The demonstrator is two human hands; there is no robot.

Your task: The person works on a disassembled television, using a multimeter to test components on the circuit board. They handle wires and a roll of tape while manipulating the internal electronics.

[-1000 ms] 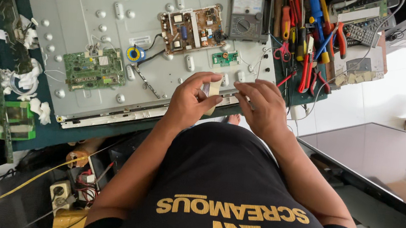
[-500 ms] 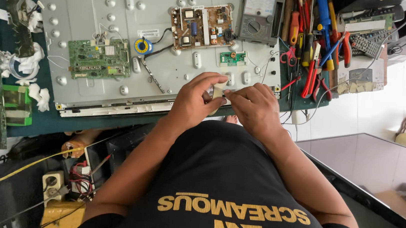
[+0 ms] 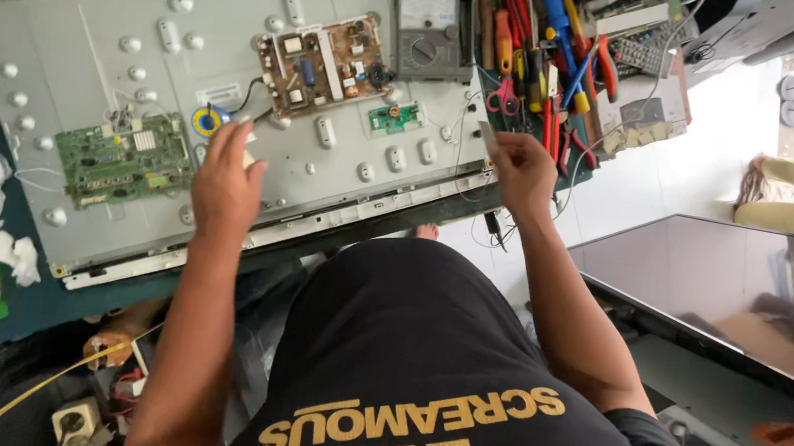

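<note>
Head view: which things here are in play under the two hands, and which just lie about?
In play:
left hand over metal back panel
right hand holding thin strip

Lying about:
analog meter
scissors
pliers
green board

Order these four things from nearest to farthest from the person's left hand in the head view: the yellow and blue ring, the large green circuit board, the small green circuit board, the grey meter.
Measured from the left hand:
1. Yellow and blue ring, just above the hand.
2. Large green circuit board, on its left side.
3. Small green circuit board, toward the panel's right.
4. Grey meter, at the top, farthest right.
</note>
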